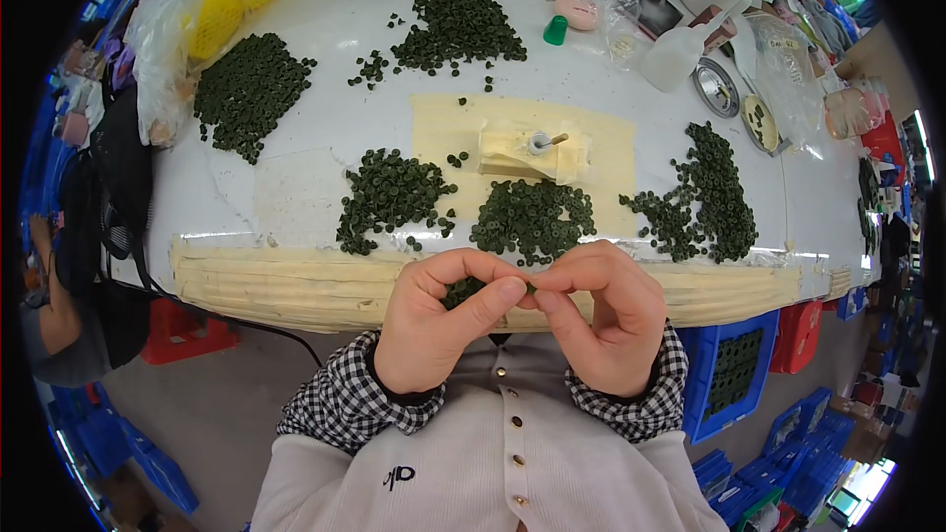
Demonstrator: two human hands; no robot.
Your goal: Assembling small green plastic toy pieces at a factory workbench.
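Note:
Just over the table's front edge, my left hand point(448, 310) is closed around several small dark green round parts point(462, 290), which show in its curled fingers. Thumb and forefinger of my right hand point(609, 307) pinch at the left fingertips, where a bit of dark green shows between them. Most of that piece is hidden by the fingers. Beyond my hands lies a pile of the same dark green parts point(535, 219), many with a hole in the middle. Another pile point(389, 199) lies to its left and a third point(717, 192) to its right.
Behind the near piles, a taped block point(503, 150) with an upright pin point(554, 140) stands on yellow tape. More green piles lie at the far left point(251, 94) and back point(458, 30). A white bottle point(672, 61) stands back right. A blue crate point(727, 374) sits below the table's right side.

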